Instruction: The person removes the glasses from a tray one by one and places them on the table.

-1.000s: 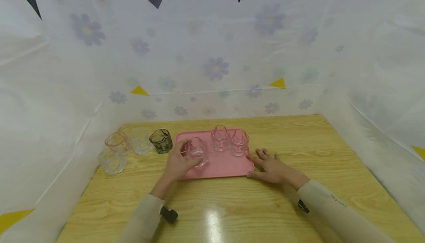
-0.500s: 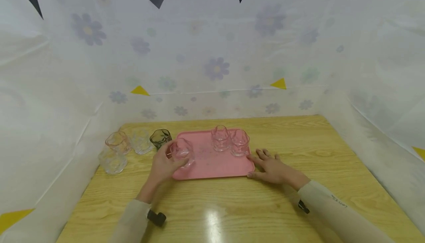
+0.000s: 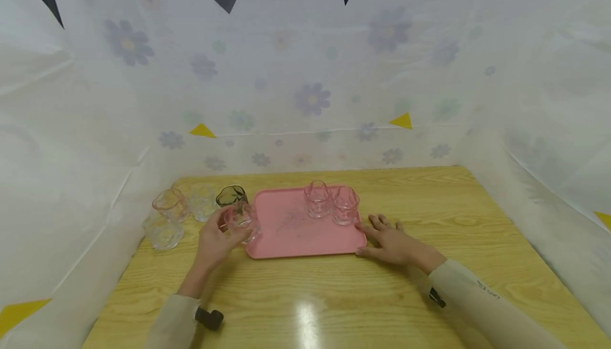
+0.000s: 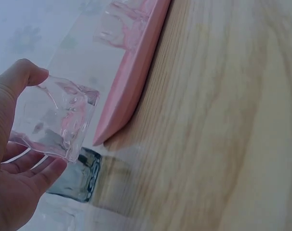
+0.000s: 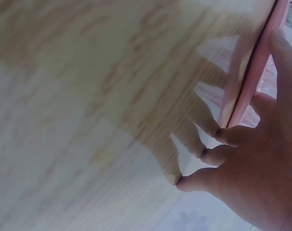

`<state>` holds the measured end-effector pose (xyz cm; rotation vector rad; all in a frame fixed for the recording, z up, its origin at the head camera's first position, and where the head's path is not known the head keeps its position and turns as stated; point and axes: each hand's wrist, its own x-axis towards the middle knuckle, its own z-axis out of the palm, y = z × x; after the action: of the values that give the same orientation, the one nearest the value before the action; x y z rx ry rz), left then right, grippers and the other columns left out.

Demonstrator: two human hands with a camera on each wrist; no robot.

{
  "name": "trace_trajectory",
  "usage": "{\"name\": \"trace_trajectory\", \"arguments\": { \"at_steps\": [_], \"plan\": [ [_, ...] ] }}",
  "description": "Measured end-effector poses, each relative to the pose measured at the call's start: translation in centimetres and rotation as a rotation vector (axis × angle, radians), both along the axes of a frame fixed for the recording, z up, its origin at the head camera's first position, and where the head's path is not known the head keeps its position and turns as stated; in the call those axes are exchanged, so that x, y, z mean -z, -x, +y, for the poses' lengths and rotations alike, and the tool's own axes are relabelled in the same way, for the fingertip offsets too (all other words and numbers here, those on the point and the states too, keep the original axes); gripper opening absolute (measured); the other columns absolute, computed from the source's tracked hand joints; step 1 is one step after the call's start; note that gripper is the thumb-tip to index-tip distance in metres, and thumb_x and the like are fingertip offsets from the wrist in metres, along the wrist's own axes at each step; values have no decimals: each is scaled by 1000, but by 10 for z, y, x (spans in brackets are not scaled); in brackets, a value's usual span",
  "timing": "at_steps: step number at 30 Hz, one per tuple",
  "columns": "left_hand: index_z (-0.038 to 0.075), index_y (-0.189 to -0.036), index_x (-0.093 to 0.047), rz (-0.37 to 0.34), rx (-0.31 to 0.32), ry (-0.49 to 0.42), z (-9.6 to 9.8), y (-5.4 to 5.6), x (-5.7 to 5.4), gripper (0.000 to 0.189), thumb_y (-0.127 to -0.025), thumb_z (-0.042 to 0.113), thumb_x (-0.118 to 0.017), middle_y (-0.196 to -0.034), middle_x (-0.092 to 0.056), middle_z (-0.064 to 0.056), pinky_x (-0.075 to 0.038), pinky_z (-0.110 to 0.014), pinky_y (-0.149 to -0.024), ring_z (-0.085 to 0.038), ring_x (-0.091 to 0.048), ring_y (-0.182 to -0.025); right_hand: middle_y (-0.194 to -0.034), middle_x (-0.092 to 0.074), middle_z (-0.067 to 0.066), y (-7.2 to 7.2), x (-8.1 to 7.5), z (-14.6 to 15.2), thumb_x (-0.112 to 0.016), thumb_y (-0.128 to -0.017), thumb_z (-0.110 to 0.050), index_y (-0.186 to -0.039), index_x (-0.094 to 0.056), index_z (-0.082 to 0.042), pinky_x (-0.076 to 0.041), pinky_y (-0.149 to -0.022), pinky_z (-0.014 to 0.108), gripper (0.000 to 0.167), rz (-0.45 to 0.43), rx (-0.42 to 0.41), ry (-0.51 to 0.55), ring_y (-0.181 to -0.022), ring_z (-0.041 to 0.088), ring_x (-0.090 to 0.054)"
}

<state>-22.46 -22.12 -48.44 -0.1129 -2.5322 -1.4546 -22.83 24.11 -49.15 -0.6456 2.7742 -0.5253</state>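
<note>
In the head view my left hand (image 3: 213,240) grips a clear pinkish glass (image 3: 242,224) at the left edge of a pink tray (image 3: 305,243). The left wrist view shows that glass (image 4: 59,115) between thumb and fingers, raised above the table. Behind it stands a dark grey-green glass (image 3: 231,195), partly covered. My right hand (image 3: 391,243) lies with fingers spread at the tray's right edge, thumb and index finger touching the rim. Two more pinkish glasses, one (image 3: 317,199) beside the other (image 3: 345,206), stand upright at the tray's back right.
Left of the tray, several glasses stand close together on the wooden table (image 3: 296,296): a pinkish one (image 3: 171,204), a clear one (image 3: 202,203) and another clear one (image 3: 163,230). A white flowered sheet (image 3: 267,89) encloses the table's back and sides.
My left hand has carried the pinkish glass leftward, from over the middle-left of the tray to its left edge. My right hand and the tray stay in place.
</note>
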Motion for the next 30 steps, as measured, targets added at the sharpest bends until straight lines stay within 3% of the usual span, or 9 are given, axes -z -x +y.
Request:
{"name": "trace_trajectory", "arguments": {
  "at_steps": [5, 14, 21, 25, 30],
  "plan": [
    [3, -155, -47, -25, -21, -1, -11, -2, 2, 84, -88, 33, -88, -141, -60, -21, -53, -56, -108, -39, -60, -130, -172, -19, 30, 0, -1, 0, -54, -101, -69, -166, -36, -18, -4, -118, 85, 85, 4, 2, 7, -160, 54, -9],
    [1, -154, -47, -11, -73, 8, -26, -9, 2, 83, -89, 33, -87, -130, -62, -19, -51, -49, -106, -33, -60, -122, -172, -17, 30, 1, 1, 1, -53, -101, -71, -167, -34, -20, -4, -118, 85, 85, 4, -11, -4, -160, 54, -8],
    [3, -158, -43, -53, -104, 14, -39, -12, 1, 87, -91, 40, -84, -147, -56, -22, -53, -51, -105, -41, -58, -131, -172, -17, 30, 1, -1, 0, -54, -100, -70, -166, -35, -19, -4, -117, 85, 85, 0, -3, 5, -160, 54, -8],
    [4, -158, -44, -61, -124, 13, -45, -12, 1, 87, -91, 40, -85, -144, -58, -20, -52, -33, -100, -39, -58, -131, -172, -18, 31, 0, -2, 0, -54, -101, -70, -166, -35, -18, -5, -116, 86, 85, 9, -7, 1, -160, 54, -10],
    [0, -154, -49, -9, -157, 36, -52, -11, 4, 82, -89, 32, -87, -131, -63, -20, -43, -9, -91, -33, -62, -121, -172, -17, 30, 0, -1, 1, -53, -100, -71, -166, -35, -19, -5, -117, 86, 86, 0, -5, 1, -160, 54, -9]
  ]
}}
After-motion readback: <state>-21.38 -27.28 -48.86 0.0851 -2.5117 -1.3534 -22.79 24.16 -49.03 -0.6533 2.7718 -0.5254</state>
